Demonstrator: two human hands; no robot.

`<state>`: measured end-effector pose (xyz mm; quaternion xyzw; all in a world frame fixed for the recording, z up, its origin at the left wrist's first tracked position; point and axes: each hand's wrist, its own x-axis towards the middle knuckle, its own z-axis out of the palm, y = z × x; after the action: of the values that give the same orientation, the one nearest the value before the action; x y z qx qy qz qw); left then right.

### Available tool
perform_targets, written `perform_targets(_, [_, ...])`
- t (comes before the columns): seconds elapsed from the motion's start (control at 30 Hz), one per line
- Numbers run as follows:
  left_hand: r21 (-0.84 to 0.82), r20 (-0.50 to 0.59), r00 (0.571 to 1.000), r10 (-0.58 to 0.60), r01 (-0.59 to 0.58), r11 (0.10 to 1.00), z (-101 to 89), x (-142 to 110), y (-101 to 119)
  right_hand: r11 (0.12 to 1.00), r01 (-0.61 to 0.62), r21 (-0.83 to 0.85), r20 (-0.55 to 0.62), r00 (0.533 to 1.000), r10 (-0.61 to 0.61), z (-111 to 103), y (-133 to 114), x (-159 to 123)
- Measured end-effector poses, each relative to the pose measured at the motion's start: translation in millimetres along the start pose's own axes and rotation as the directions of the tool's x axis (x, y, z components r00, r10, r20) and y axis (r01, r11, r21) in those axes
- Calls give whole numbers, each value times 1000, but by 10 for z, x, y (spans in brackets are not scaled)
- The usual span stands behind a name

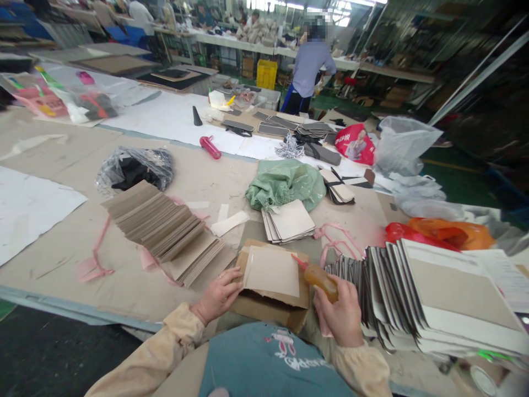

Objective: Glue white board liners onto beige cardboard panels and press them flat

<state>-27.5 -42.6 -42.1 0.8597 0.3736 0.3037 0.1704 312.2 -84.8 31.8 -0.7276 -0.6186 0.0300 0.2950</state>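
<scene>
floor (458,184): green, with a yellow line (454,166) on the right
worktable (115,292): broad, beige-topped, white sheeting (173,118) across its far part, blue-grey near edge
far bench (223,39): long and pale, crossing the back of the room
yellow crate (266,74): on the floor, just before the far bench
strip light (295,6): white, bright, along the top
right side: dim, blurred, crossed by a slanting pale pole (479,81)

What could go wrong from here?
The right hand holds the bottle with its nozzle by the card's top-right corner; any drip might land beyond the edge. The fanned stack stands close to that hand, so a bump could perhaps spread it.
</scene>
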Motion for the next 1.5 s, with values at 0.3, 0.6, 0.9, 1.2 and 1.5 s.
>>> perform_targets(0.3, [2, -12, 1000, 22, -22, 1000, 14, -5, -15, 1000, 5, -14, 5, 1000, -5, -55, 84, -51])
perform_targets(0.6, [11, 4, 1000, 19, -19, 1000, 10, 9, 4, 999, 35, 17, 65, 997, -36, -329, 162, -291])
perform_targets(0.9, [59, 26, 999, 40, -41, 997, -14, 16, -9, 999, 15, 45, 104, 994, -19, -412, 228, -431])
perform_targets(1.2, [80, 16, 999, 42, -44, 996, -21, 26, 14, 997, 10, 75, 192, 981, -24, -612, 279, -653])
perform_targets(1.5, [95, 27, 998, 52, -55, 994, -49, 63, 35, 839, -419, 346, 337, 891, 305, -706, 294, -950])
